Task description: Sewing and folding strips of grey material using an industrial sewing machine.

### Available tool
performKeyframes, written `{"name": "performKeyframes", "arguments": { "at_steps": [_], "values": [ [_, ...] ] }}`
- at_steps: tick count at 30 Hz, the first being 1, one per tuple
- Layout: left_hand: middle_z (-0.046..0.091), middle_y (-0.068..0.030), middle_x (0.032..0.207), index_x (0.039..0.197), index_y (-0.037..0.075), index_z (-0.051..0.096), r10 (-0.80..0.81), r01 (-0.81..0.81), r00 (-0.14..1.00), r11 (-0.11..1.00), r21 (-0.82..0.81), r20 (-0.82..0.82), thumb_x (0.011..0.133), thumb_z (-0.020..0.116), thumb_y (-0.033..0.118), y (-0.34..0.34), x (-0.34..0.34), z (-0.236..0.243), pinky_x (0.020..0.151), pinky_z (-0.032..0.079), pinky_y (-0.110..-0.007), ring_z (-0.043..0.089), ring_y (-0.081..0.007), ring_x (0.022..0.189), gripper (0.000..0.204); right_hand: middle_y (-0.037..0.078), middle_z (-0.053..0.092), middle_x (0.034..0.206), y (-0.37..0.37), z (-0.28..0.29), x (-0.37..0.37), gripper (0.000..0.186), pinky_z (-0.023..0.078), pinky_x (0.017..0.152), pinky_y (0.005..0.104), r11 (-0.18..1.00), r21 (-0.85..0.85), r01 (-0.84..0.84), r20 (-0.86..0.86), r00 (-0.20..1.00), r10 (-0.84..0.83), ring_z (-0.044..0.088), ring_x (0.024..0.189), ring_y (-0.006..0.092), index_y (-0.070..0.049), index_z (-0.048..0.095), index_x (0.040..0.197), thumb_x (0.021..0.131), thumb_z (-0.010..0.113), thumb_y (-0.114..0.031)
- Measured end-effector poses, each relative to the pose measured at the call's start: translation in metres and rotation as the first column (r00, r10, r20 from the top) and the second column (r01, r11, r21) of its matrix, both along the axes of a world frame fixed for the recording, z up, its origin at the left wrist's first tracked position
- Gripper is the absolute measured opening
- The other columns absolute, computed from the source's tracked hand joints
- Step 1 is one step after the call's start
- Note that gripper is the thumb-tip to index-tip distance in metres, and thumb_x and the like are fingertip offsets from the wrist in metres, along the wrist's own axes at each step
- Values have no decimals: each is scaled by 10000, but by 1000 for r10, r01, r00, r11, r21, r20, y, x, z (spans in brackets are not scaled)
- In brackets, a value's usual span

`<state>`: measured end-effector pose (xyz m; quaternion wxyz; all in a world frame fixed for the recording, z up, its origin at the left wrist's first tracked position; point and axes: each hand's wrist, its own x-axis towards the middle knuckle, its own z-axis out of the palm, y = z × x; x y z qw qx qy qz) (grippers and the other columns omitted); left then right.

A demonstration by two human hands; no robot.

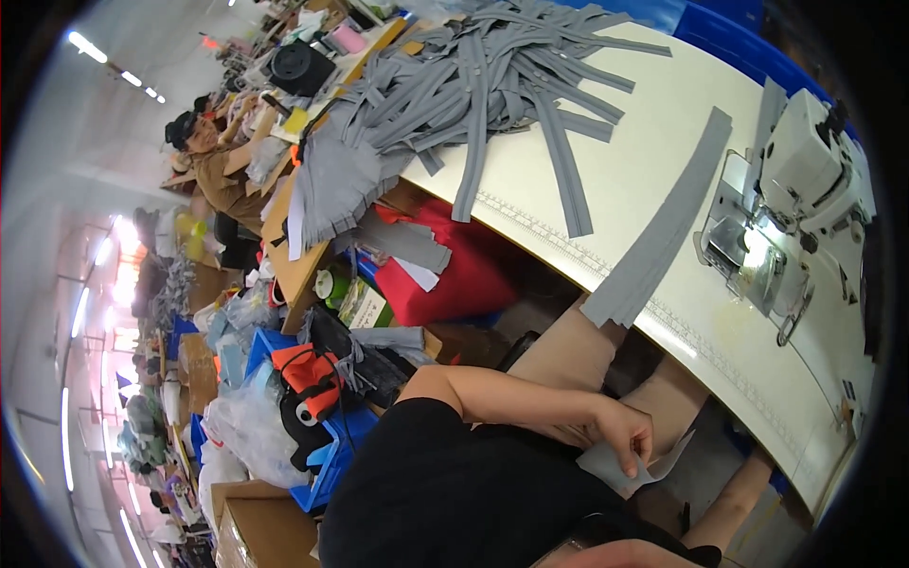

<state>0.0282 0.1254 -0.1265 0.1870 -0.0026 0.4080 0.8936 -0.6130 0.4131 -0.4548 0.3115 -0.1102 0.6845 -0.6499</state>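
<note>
Over my lap, my left hand [628, 437] pinches a small grey fabric piece [606, 464] between thumb and fingers. The piece curls up, with one paler side showing. My right forearm [741, 502] reaches toward the table's near edge, and that hand is hidden below it. On the white table [644, 123], a long overlapping stack of grey fabric pieces [668, 222] slants across and hangs over the edge beside my knee. To its right stands a white sewing machine [805, 170] with its lamp lit. A large tangle of grey zipper-like strips [473, 80] covers the table's far left.
A fanned stack of grey cloth [346, 175] rests on a wooden table [284, 222] at the left. Beneath are a red bag [436, 275] and blue crates [331, 450]. Plastic bags [256, 426] and a cardboard box [260, 525] crowd my left side. Another person [222, 166] sits farther off.
</note>
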Motion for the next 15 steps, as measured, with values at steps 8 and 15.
{"name": "performKeyframes", "arguments": {
  "at_steps": [8, 15],
  "values": [
    [755, -49, 962, 1065, -6, 687, -37, 13, 989, 986, -165, -143, 928, 788, 126, 13, -39, -32, 713, 526, -281, 672, -81, 870, 216, 156, 595, 1362, 20, -4, 39, 678, 482, 1032, 389, 948, -315, 41, 267, 963, 47, 582, 1223, 236, 63, 465, 1472, 995, 714, -350],
    [776, -71, 1007, 1162, -29, 648, 194, -158, 941, 977, 145, -278, 843, 861, 75, -13, -49, 23, 779, 554, -273, 705, -100, 910, 398, 155, 596, 1361, -33, 182, 397, 670, 484, 1029, 387, 839, -533, 113, 491, 848, 198, 586, 1217, 236, 70, 470, 1459, 995, 713, -347]
  ]
}}
